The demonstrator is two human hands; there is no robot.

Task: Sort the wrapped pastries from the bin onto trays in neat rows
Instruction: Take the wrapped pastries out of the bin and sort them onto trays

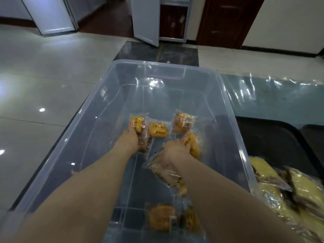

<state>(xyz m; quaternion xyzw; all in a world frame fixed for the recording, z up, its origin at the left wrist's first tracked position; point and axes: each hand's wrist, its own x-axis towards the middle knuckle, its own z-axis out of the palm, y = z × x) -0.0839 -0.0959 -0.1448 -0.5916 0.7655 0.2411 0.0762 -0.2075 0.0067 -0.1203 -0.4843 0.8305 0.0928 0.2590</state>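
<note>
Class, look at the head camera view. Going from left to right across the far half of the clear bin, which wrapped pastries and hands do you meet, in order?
Left hand gripping a pastry → loose yellow pastry → pale-wrapped pastry lying alone → pastry gripped by the right hand, all inside the clear bin.

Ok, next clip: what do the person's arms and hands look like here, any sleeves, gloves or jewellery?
Both forearms are bare right to the bottom edge of the frame, with no sleeves in view. The left hand and right hand wear no gloves, and no watch, bracelet or ring shows on the visible wrists and backs of the hands. The fingers are mostly hidden, so nails cannot be judged.
</note>
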